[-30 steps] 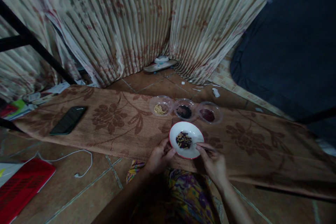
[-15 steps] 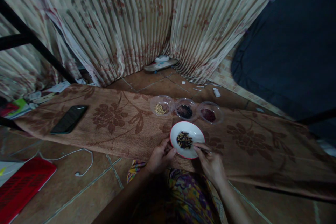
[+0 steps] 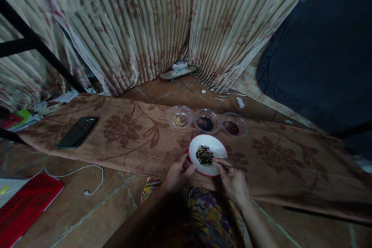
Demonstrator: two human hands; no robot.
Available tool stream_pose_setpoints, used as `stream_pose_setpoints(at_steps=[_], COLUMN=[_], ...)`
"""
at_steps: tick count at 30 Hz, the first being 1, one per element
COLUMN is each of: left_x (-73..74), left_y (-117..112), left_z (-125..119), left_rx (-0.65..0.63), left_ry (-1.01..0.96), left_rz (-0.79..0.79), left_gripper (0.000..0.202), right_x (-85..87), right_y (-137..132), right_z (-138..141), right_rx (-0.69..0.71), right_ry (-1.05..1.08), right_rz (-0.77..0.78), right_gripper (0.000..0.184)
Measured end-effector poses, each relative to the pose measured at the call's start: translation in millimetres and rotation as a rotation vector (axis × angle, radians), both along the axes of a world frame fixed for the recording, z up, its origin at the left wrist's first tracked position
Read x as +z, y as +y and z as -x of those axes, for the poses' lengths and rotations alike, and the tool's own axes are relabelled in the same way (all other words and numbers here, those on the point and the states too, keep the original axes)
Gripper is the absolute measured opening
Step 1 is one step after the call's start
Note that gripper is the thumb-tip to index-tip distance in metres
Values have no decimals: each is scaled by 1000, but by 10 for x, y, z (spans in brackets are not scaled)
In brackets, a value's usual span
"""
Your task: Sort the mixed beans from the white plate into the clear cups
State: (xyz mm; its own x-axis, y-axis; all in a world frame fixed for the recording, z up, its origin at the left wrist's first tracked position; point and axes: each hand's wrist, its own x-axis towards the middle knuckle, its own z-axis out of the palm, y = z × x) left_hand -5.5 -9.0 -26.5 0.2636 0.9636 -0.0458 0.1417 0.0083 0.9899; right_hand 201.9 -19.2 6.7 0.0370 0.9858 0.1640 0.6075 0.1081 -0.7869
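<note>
A white bowl with a red rim (image 3: 217,148) stands on the cloth in front of me. Mixed dark and pale beans (image 3: 205,155) lie at its bottom. My left hand (image 3: 178,173) grips the bowl's left edge between thumb and fingers. Over the right rim, my right hand (image 3: 234,180) is closed on a thin utensil, its tip among the beans; its exact kind is too small to tell. Behind the bowl, three clear plastic cups stand in a row: one with yellow beans (image 3: 176,121), one with black beans (image 3: 205,123), one with dark red beans (image 3: 231,127).
A brown flowered cloth (image 3: 162,151) covers the long narrow table. At left lies a black phone (image 3: 78,131). A white cable (image 3: 99,180) and a red item (image 3: 35,201) are on the tiled floor. Beyond the table are a skateboard (image 3: 178,73), paper scraps and striped curtains (image 3: 151,27).
The beans in the bowl have shifted slightly around the utensil's tip. Both hands stay in nearly the same place, and the cups have not moved.
</note>
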Motion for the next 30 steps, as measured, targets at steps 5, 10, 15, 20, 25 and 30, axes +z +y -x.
stream_pose_setpoints(at_steps=[5, 10, 15, 20, 25, 30], left_x=[0, 7, -12, -29, -11, 1], left_y=[2, 2, -1, -8, -5, -5], left_z=[2, 2, 0, 3, 1, 2], left_rx=[-4, 3, -5, -7, -3, 2], left_ry=[11, 19, 11, 12, 22, 22], left_rz=[6, -2, -18, -23, -13, 10], left_gripper=[42, 43, 42, 41, 41, 40], right_x=[-13, -29, -30, -50, -58, 28], right_y=[-1, -2, -4, -6, -5, 29], right_z=[-2, -5, -2, -6, -40, -108], right_rx=[12, 27, 37, 19, -21, -84], right_ry=[-23, -66, -72, -49, -26, 60], right_rz=[-14, -42, -62, -70, -60, -47], right_gripper=[32, 29, 26, 27, 29, 31])
